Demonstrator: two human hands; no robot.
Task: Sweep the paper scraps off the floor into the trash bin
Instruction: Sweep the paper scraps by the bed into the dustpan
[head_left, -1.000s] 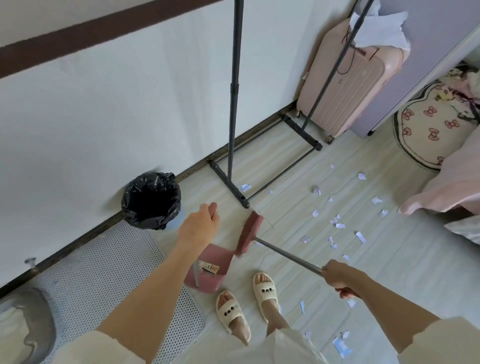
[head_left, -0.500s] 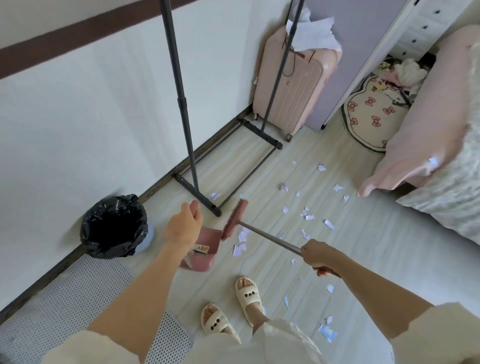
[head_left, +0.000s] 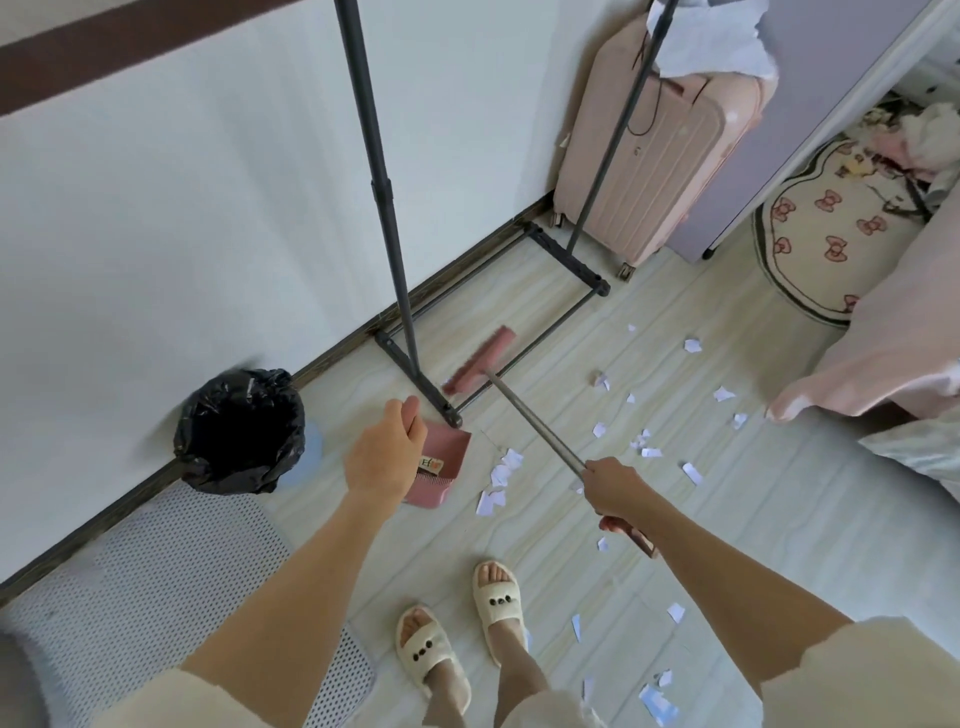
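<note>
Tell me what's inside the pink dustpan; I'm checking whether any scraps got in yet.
The visible part of the pink dustpan holds no paper scraps; they lie beside it. The left hand covers its upper left part.

glossy black plastic bin liner (head_left: 240, 431), matt metal broom handle (head_left: 535, 421), white paper scraps (head_left: 498, 475).

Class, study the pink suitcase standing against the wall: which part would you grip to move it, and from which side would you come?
Probably the top end of the pink suitcase, reached from above. It stands upright on its wheels, back near the wall, with the clothes rack poles in front. A white cloth covers the top, so any handle is hidden.
</note>
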